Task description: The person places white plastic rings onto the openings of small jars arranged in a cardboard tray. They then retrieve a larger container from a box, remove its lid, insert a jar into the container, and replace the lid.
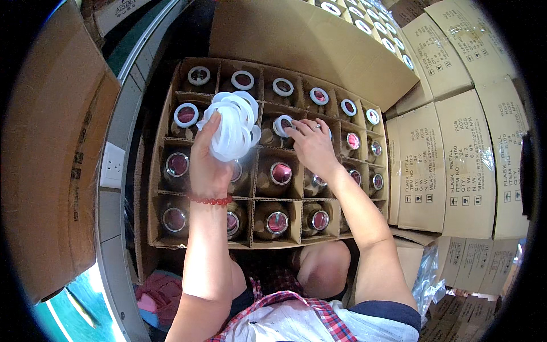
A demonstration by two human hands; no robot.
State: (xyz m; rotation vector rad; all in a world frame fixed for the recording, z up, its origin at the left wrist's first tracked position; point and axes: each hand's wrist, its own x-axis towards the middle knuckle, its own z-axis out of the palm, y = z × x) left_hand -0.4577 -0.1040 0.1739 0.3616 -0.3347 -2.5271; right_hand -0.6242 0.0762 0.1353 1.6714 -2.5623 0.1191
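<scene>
My left hand (pixel 209 151) is closed round a bunch of translucent white plastic rings (pixel 233 128), held above the carton. My right hand (pixel 315 145) bends over a flask mouth in the second row from the back. Its fingers rest on a white plastic ring (pixel 329 133), mostly hidden beneath them. Just left of the fingertips, a neighbouring flask (pixel 283 125) wears a white ring. Several round-mouthed glass flasks stand upright in the divided carton (pixel 196 244). White rings sit on the back-row mouths; the front-row flasks (pixel 277 222) show bare rims with a pinkish sheen.
Behind, a raised carton flap (pixel 307 45) borders another carton of ringed flasks (pixel 364 25). Stacked closed cartons (pixel 419 165) stand along the right. At left are a large brown cardboard sheet (pixel 54 154) and a wall socket (pixel 113 165). Pink cloth (pixel 162 296) lies low at left.
</scene>
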